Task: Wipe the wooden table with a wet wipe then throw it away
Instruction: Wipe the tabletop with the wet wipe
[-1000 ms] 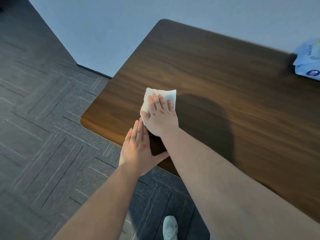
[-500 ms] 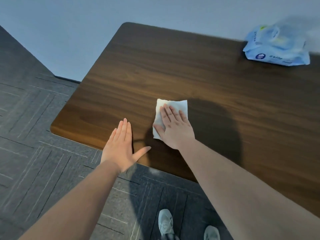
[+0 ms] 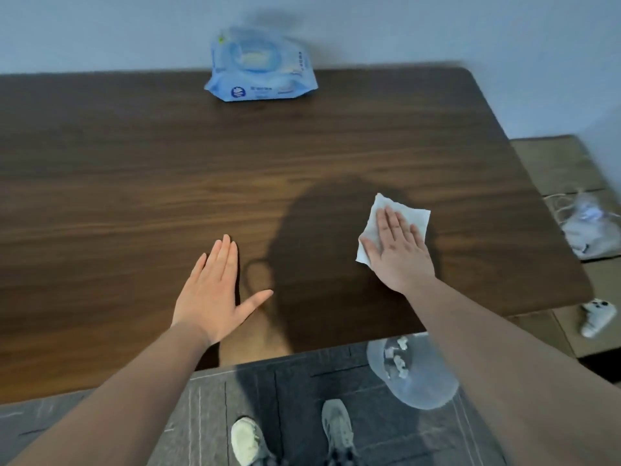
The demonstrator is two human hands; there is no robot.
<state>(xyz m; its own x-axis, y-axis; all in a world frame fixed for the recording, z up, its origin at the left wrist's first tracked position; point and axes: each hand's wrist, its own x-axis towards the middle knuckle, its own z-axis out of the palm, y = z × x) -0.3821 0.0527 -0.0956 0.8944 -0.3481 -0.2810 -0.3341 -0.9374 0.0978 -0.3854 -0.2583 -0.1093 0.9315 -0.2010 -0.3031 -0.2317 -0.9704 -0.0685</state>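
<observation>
A dark wooden table [image 3: 168, 169] fills most of the view. A white wet wipe [image 3: 415, 216] lies flat on its right part, near the front edge. My right hand [image 3: 398, 253] presses flat on the wipe, fingers together, covering its lower half. My left hand [image 3: 215, 290] rests flat on the bare wood to the left, fingers together and thumb spread, holding nothing. A translucent bin [image 3: 413, 375] with crumpled wipes inside stands on the floor below the table's front edge, under my right forearm.
A blue pack of wet wipes [image 3: 260, 67] sits at the table's far edge against the wall. Cardboard boxes [image 3: 551, 163] stand to the right, with a plastic bag [image 3: 591, 227] and a white controller [image 3: 599, 316] on them. My shoes [image 3: 248, 440] are on the grey floor.
My right hand has slid the wipe across the table from its left corner area to the right side. My view has swung right, bringing the bin and boxes into sight.
</observation>
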